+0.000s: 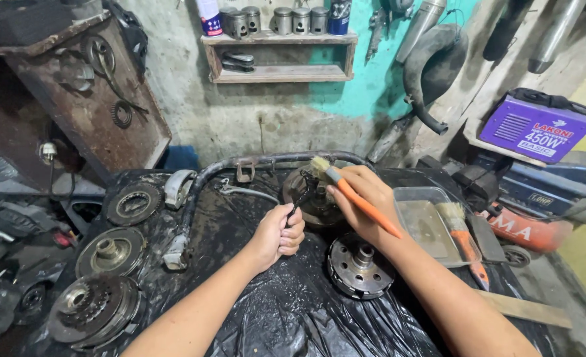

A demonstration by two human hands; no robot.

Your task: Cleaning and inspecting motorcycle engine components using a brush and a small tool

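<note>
My left hand point(276, 235) is closed around a thin dark metal tool point(297, 201) whose tip reaches a round greasy metal engine part point(306, 192) at the back of the black plastic sheet point(286, 311). My right hand point(362, 201) rests on that part and holds an orange-handled brush point(352, 195), bristles pointing up and to the left. A toothed round clutch hub point(359, 266) lies just below my right wrist.
Three round clutch parts point(111, 251) lie at the left, beside a bent metal tube point(240, 165). A clear plastic tray point(425, 225) with a second orange brush point(461, 238) sits at the right. A purple machine box point(537, 125), exhaust pipes and a wall shelf stand behind.
</note>
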